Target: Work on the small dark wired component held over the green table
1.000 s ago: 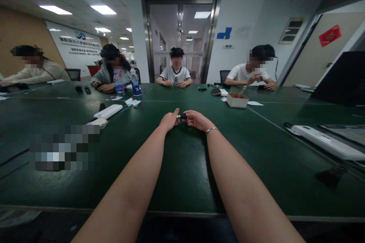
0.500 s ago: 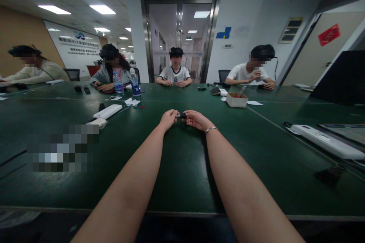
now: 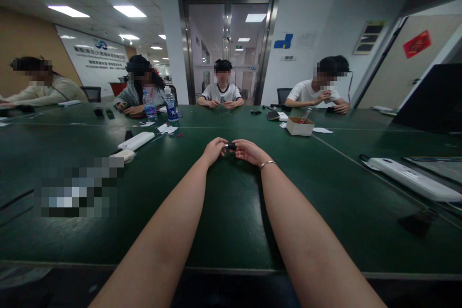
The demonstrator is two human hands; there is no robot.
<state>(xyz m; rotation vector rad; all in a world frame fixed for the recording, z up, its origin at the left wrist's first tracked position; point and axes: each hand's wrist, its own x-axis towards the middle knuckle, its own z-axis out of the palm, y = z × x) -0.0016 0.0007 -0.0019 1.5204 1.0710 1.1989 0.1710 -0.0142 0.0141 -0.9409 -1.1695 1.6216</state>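
Observation:
Just above the green table (image 3: 231,211), my two hands meet at a small black stick-like object with a silvery left end (image 3: 230,146). My left hand (image 3: 215,151) pinches the silvery end between thumb and fingers. On the other end, the thumb and fingers of my right hand (image 3: 250,152) close around the black part. A metal bracelet (image 3: 267,164) circles my right wrist. The object lies roughly level, and its ends are partly hidden by my fingers, so its exact kind is unclear.
Left of my hands lie a white power strip (image 3: 136,141) and scraps of paper (image 3: 167,129), with two bottles (image 3: 171,106) farther back. A small box (image 3: 300,126) stands to the right, another power strip (image 3: 415,179) nearer. Several people sit across the table.
My hands stay almost in place, still holding the black object. My left fingers have shifted very slightly.

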